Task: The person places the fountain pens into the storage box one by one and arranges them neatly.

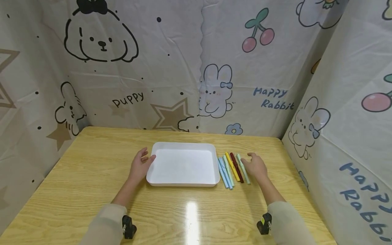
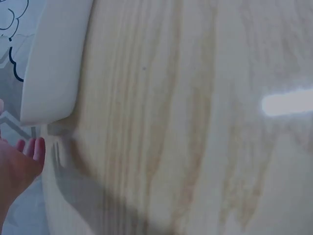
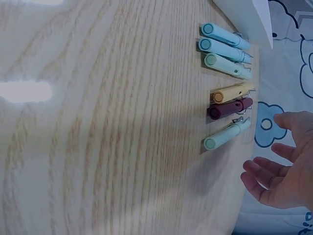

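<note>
A white rectangular tray [image 1: 183, 165] lies on the table, its inside bare. At its left side is my left hand [image 1: 140, 167], thumb at the rim and fingers loosely spread; whether it touches the tray I cannot tell. Several capped pens [image 3: 229, 94] lie in a row just right of the tray: light blue pens [image 1: 225, 173], a yellow pen [image 1: 232, 166], a dark red pen [image 1: 237, 167] and pale green ones, one of them the rightmost pen [image 1: 243, 169]. My right hand [image 1: 256, 166] hovers beside that rightmost pen, fingers relaxed and apart, holding nothing.
The wood-grain table [image 1: 92, 190] meets a printed cloth backdrop [image 1: 171, 78] at the back, and cloth also hangs at both sides. A bright light reflection [image 1: 192, 221] shows on the tabletop in front of the tray.
</note>
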Demonstrator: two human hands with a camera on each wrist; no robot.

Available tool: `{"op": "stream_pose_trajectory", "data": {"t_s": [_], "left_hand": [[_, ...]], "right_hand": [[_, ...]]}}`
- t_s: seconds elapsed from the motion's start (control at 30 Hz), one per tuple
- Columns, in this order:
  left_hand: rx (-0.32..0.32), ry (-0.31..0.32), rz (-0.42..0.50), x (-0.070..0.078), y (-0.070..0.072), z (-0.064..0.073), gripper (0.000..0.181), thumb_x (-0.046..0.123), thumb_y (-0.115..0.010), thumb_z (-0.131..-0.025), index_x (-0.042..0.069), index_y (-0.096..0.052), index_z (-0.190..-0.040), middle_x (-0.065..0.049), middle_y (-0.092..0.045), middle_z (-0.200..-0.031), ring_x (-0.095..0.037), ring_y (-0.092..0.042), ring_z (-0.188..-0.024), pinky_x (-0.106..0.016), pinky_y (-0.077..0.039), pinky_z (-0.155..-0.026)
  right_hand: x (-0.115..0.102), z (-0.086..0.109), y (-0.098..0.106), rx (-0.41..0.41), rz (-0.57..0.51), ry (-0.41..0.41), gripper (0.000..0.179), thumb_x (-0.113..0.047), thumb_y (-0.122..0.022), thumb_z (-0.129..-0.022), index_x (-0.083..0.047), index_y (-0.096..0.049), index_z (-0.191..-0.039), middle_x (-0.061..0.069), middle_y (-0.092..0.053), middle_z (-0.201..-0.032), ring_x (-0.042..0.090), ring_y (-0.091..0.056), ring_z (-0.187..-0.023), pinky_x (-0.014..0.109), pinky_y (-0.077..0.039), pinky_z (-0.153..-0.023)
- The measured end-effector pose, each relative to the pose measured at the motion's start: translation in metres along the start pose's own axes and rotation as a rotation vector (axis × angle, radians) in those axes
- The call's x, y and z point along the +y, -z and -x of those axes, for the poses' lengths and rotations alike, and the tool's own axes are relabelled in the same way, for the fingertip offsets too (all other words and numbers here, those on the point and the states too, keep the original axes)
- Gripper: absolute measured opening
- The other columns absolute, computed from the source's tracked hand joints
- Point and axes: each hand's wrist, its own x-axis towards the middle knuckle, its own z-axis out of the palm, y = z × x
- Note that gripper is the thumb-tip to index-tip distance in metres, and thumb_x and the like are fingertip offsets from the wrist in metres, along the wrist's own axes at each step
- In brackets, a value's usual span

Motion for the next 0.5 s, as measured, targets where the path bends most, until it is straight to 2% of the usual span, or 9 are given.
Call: {"op": "stream_pose_trajectory", "data": {"t_s": [0.33,0.5], "left_hand": [[0.024,0.02,0.095,-0.013,-0.012,0.003,0.06,0.024,-0.059,-0.093,0.003,-0.033,-0.143,-0.022,-0.042,-0.139,-0.036,-0.044,-0.126,-0.045,-0.038,-0.104],[0.034,0.047,0.12,-0.015,-0.017,0.003,0.055,0.02,-0.057,-0.094,0.006,-0.035,-0.142,-0.02,-0.042,-0.14,-0.034,-0.045,-0.126,-0.044,-0.04,-0.102]], "right_hand": [[0.011,-0.002,-0.013,0.016,-0.078,-0.014,0.053,-0.034,-0.05,-0.095,0.004,-0.046,-0.131,0.028,-0.056,-0.119,0.038,-0.056,-0.104,0.046,-0.047,-0.08],[0.017,-0.006,-0.021,0.036,-0.11,-0.05,0.051,-0.034,-0.052,-0.093,0.003,-0.05,-0.128,0.026,-0.058,-0.116,0.036,-0.057,-0.1,0.044,-0.047,-0.077]]}}
